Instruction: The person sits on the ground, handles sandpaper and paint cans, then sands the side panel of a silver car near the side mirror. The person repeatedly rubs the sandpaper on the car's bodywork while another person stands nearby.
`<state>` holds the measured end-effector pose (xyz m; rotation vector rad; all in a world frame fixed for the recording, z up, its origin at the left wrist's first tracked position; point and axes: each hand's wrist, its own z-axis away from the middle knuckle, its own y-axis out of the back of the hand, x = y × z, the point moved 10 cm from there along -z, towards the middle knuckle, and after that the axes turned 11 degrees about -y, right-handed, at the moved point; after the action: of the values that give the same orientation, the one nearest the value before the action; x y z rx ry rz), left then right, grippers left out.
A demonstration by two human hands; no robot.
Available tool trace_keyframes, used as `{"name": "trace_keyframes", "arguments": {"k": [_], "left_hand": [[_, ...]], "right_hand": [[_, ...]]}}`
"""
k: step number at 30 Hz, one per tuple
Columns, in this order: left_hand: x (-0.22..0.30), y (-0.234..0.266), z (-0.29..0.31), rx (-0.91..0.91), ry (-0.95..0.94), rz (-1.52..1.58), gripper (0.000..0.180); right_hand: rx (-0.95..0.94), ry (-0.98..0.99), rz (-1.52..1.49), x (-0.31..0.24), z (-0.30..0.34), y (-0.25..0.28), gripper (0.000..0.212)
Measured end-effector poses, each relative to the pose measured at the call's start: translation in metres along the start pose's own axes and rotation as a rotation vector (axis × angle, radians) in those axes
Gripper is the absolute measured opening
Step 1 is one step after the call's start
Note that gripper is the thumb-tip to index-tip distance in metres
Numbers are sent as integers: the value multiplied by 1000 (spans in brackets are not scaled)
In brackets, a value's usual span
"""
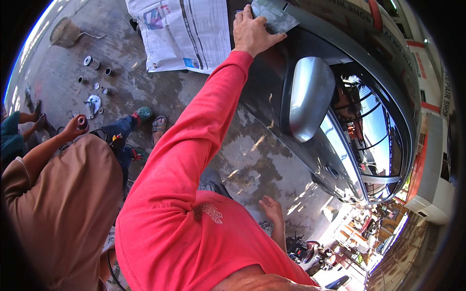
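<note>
Both hands open: left hand (251, 33) flat on grey sheet (274, 15), right hand (271, 209) well below.

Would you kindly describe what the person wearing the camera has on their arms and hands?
The left arm wears a long red sleeve down to the wrist; the left hand is bare, with no glove. The right hand is bare too, and no sleeve shows on its forearm.

Left hand (250, 31) pressing grey sheet (275, 17) on car door (272, 82).
</note>
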<state>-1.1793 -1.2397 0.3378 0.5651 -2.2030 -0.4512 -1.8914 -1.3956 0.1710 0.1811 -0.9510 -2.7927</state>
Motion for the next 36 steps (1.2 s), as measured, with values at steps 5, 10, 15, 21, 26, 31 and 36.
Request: {"name": "trace_keyframes", "arguments": {"k": [5,10,15,21,26,31,36], "left_hand": [[4,1,2,-35,-4,69,68],[-10,-1,3,-53,-45,121,72],[-13,35,4,20,-79,39,71],[2,46,17,73,-101,138,84],[-9,38,30,49,-18,250,80],[-4,37,36,-1,-19,257,76],[7,48,32,-41,-52,232,72]], "right_hand": [[16,31,-34,39,-20,-8,60],[-91,-31,-130,58,-21,-10,60],[-211,-20,-104,25,-19,13,59],[-231,73,-214,-29,-42,41,55],[-322,75,-145,-80,-88,74,55],[-331,70,-120,-124,-135,96,55],[-354,95,-128,-160,-178,111,55]]}}
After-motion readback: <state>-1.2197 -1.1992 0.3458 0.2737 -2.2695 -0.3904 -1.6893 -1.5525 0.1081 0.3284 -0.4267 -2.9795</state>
